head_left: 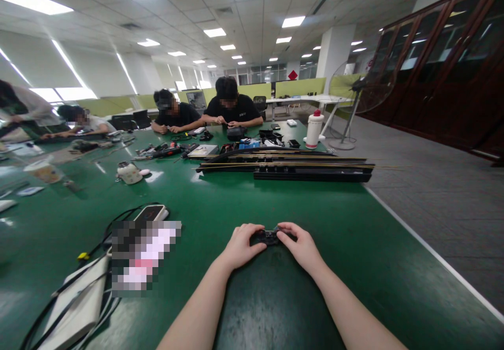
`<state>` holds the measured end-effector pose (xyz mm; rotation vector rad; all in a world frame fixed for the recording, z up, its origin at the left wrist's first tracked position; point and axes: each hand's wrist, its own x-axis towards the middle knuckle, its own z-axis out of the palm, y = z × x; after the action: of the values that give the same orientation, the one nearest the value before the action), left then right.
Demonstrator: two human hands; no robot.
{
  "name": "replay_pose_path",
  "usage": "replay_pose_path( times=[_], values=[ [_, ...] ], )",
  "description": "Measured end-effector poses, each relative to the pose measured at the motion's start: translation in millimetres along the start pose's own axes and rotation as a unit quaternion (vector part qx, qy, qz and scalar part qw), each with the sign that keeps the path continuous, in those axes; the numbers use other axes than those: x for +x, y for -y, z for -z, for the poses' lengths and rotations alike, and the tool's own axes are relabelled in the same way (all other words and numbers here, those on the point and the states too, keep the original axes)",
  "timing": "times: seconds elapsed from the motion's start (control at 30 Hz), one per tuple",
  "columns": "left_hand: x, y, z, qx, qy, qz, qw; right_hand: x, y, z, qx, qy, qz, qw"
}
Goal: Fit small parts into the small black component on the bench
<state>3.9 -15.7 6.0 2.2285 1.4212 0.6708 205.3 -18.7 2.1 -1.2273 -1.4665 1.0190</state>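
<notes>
Between my two hands is a small dark part (270, 236), black or grey with fine detail too small to make out. My left hand (244, 244) pinches its left end between thumb and fingers. At the right end, the thumb and fingertips of my right hand (301, 244) grip it too. The part is just above or on the green tabletop (220, 203); I cannot tell whether it touches.
Long black rails with thin brass-coloured rods (315, 169) lie across the table ahead. A white bottle (314, 129) stands behind them. To my left are a phone (151, 213), cables, a pale flat box (79, 303) and a small jar (129, 172). Several people work farther off.
</notes>
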Motion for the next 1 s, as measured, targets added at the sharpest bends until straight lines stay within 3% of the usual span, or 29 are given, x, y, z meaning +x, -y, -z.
replay_pose_path(
  times=[0.43, 1.0],
  values=[
    [1, -1, 1, -0.007, 0.000, -0.002, 1.000, 4, 4, 4, 0.128, -0.062, -0.064, 0.988],
    [0, -3, 3, -0.012, 0.000, 0.002, 1.000, 3, 10, 8, 0.200, -0.115, -0.096, 0.968]
  ],
)
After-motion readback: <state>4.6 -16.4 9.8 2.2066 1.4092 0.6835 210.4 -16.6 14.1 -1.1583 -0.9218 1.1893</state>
